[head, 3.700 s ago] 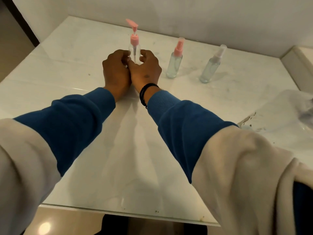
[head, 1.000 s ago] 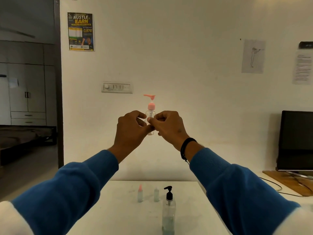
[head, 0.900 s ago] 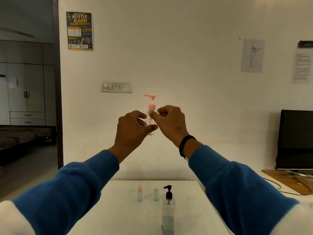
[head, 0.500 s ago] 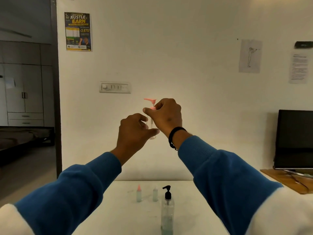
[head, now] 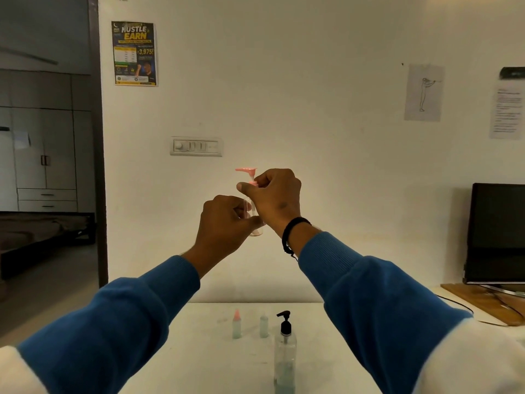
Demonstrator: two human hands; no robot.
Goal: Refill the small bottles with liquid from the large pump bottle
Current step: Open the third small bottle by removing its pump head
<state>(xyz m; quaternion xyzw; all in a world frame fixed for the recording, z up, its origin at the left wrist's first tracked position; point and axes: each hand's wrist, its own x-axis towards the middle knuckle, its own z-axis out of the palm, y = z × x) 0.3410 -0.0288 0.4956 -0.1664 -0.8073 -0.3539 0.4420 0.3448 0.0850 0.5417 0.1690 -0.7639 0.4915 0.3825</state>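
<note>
Bottles [head: 236, 324] stand on white table [head: 199, 359] against white wall [head: 298, 81].

Your left hand [head: 224, 223] holds a small clear bottle [head: 255, 223] up in the air. Your right hand [head: 274, 196] pinches its pink pump top [head: 246, 172]. On the white table [head: 199, 351] stand 2 small bottles [head: 236, 325] and 1 big pump bottle [head: 285, 354].

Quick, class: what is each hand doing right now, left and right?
Left hand: grips the body of the small pump bottle, held up in the air.
Right hand: pinches the bottle's pink pump cap.
</note>
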